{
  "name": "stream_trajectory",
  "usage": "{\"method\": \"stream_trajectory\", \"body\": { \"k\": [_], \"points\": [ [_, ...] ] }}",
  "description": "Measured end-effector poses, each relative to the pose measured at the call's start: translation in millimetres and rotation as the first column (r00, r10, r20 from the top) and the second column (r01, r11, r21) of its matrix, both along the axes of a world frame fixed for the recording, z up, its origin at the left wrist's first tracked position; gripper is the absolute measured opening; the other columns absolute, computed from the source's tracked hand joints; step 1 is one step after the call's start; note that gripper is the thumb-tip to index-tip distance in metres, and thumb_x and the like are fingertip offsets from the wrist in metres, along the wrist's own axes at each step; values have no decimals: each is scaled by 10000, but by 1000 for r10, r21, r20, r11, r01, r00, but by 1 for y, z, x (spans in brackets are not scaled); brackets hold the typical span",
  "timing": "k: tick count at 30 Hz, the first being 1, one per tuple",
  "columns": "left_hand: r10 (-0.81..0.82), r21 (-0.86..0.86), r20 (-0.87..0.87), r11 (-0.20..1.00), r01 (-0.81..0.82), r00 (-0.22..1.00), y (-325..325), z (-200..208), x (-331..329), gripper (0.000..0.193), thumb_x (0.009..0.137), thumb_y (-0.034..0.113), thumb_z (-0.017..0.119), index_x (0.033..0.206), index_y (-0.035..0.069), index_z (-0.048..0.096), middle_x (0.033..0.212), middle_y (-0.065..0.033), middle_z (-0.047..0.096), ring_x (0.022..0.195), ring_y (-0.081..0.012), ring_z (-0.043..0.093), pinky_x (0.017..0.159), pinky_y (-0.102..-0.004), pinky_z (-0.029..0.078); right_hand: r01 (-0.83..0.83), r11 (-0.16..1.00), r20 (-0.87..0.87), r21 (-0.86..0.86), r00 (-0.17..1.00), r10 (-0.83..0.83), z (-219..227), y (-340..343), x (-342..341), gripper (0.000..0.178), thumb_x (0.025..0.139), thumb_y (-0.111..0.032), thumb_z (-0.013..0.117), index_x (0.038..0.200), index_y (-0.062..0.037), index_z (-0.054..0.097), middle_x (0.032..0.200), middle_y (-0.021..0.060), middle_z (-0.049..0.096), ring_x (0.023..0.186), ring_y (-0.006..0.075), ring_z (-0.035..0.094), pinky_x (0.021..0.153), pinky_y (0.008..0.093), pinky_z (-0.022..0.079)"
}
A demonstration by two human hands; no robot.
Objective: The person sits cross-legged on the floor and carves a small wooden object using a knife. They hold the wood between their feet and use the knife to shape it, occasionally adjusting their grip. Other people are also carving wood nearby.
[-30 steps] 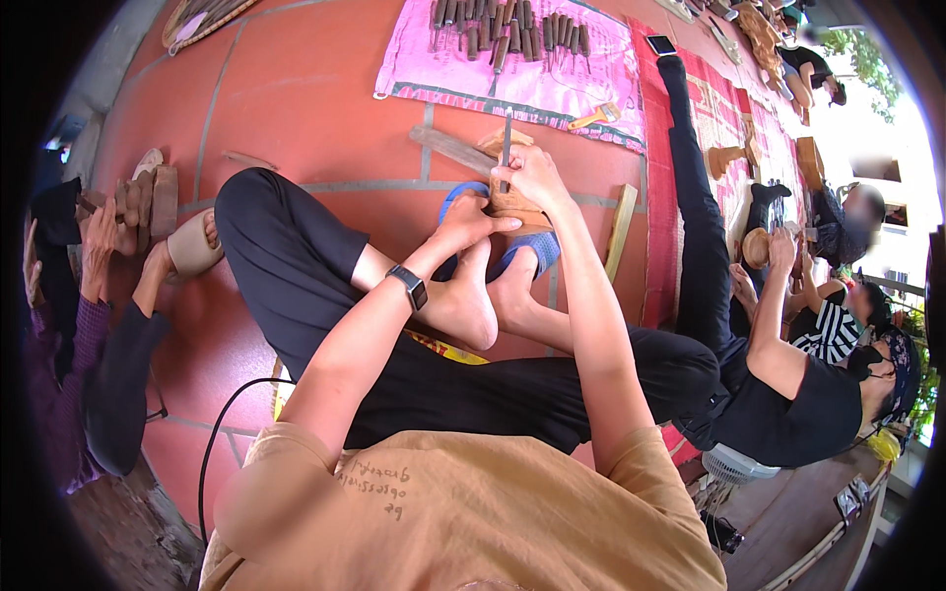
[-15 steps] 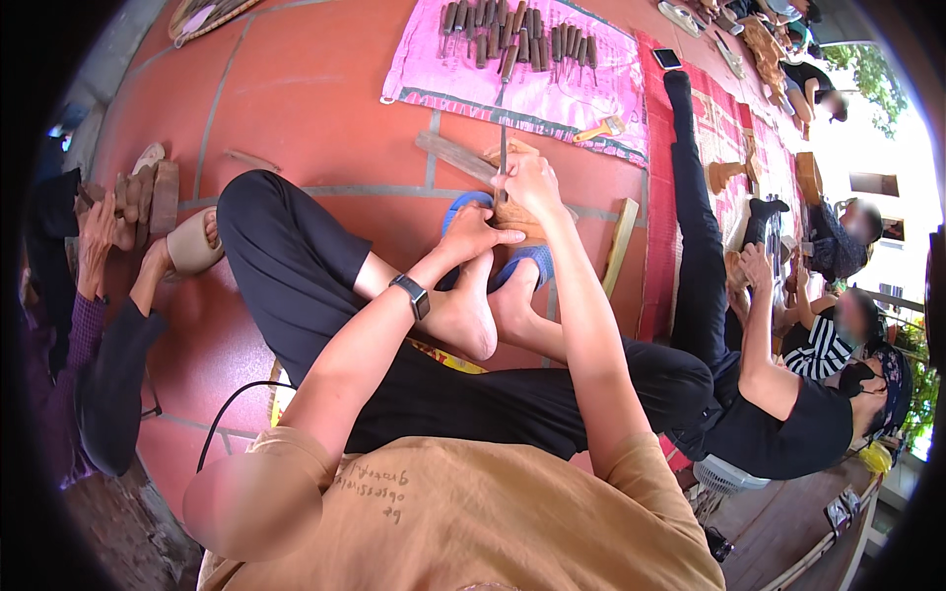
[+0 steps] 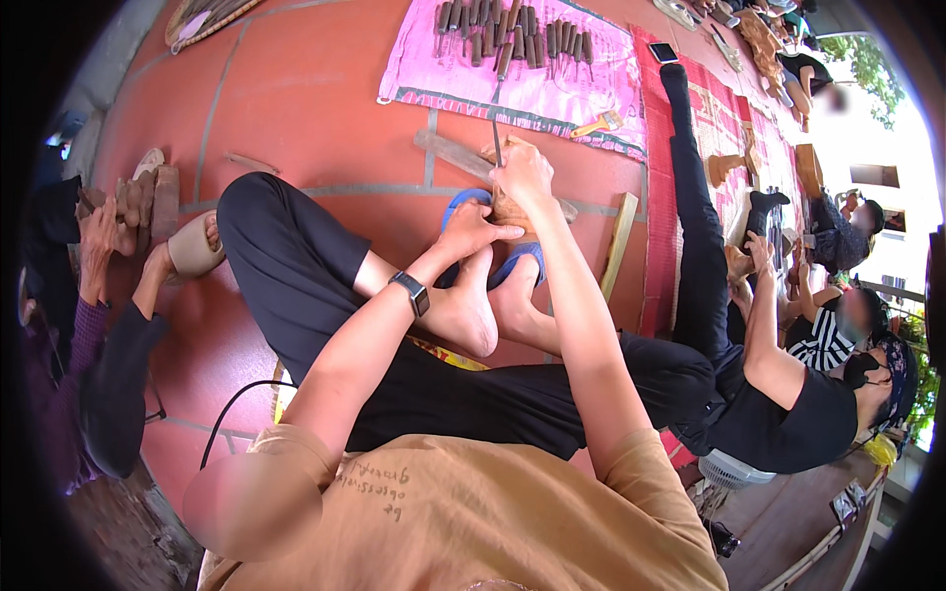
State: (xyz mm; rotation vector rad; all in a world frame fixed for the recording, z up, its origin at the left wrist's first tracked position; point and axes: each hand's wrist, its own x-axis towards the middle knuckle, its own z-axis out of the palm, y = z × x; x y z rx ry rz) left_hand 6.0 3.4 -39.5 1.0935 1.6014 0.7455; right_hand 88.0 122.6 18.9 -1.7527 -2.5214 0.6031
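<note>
My right hand (image 3: 524, 175) is closed around a slim dark metal carving chisel (image 3: 497, 143), whose shaft points away from me. A wooden-handled end lies in line beyond it at the mat's edge; I cannot tell whether both are one tool. Below this hand a brown wood block (image 3: 509, 214) rests between my feet, at the blue slippers (image 3: 528, 260). My left hand (image 3: 471, 232) presses against the block's near left side, thumb stretched across it and fingers curled beside the slipper. The chisel's working end is hidden by my right hand.
Ahead, a pink mat (image 3: 424, 69) holds several wooden-handled carving tools (image 3: 490, 39) and a paintbrush (image 3: 599, 125). Wood strips (image 3: 619, 251) lie on the red tile floor (image 3: 286, 108). A co-worker (image 3: 788, 394) sits close at right; another person's hands (image 3: 99, 236) are at left.
My right hand has shifted slightly away from me, and the chisel's shaft leans differently. The left hand stays on the block. The co-worker at right has moved an arm slightly.
</note>
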Motion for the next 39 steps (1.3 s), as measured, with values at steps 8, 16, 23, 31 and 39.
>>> {"method": "stream_trajectory", "body": {
  "k": [8, 16, 23, 31, 39],
  "points": [
    [-74, -73, 140, 994, 85, 987, 4, 18, -5, 945, 655, 490, 843, 1282, -136, 516, 1277, -285, 579, 1209, -332, 567, 1032, -366, 429, -75, 997, 77, -24, 994, 77, 9, -3, 4, 276, 730, -239, 783, 976, -126, 729, 1018, 157, 699, 1014, 331, 667, 874, 450, 526],
    [-38, -14, 116, 999, 39, 993, 0, 22, -4, 897, 673, 512, 826, 1244, -127, 562, 1217, -272, 623, 1154, -326, 609, 992, -353, 462, -73, 997, 45, -26, 996, 74, 13, -2, 5, 298, 765, -177, 707, 1060, -133, 702, 1024, 165, 699, 1014, 348, 664, 890, 460, 522],
    [-83, -58, 70, 995, 87, 994, 0, 37, -7, 907, 681, 537, 807, 1249, -125, 561, 1205, -265, 631, 1138, -314, 619, 978, -359, 471, -50, 998, 28, -27, 998, 50, 4, 0, 4, 201, 743, -154, 681, 935, -103, 707, 957, 162, 703, 984, 348, 664, 876, 453, 516],
    [-41, -108, 1, 993, 41, 999, 4, 5, -1, 963, 658, 506, 844, 1353, -66, 498, 1363, -195, 532, 1152, -287, 604, 669, -368, 602, -114, 979, -79, -170, 992, 102, 3, 12, 24, 319, 699, -164, 722, 1018, -178, 723, 1054, 132, 703, 1033, 317, 660, 911, 435, 515],
    [-65, -85, -13, 994, 64, 998, 6, 0, -1, 931, 665, 520, 835, 1318, -74, 540, 1406, -228, 468, 1155, -321, 598, 810, -384, 569, -181, 961, -102, -207, 981, 163, 7, 17, 28, 199, 687, -129, 736, 885, -129, 716, 957, 129, 712, 992, 309, 669, 866, 422, 521]
  ]
}}
